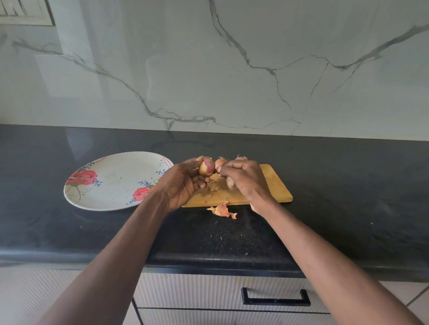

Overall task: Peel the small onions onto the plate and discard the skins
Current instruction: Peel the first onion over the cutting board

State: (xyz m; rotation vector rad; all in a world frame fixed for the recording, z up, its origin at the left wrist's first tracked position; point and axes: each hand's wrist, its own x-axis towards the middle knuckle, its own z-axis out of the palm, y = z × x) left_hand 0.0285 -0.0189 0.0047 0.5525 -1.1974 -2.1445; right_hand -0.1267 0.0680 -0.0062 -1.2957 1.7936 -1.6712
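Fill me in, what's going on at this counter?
A person is peeling small onions over a wooden cutting board on a dark countertop. The left hand holds a partly peeled onion; the right hand picks at its skin and grips something pale, too hidden to identify. More unpeeled onions sit at the board's far edge. A loose skin lies on the counter before the board. The floral plate to the left holds no onions yet.

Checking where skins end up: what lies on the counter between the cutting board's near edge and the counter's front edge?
Head view: a loose onion skin beside the cutting board, then bare counter.
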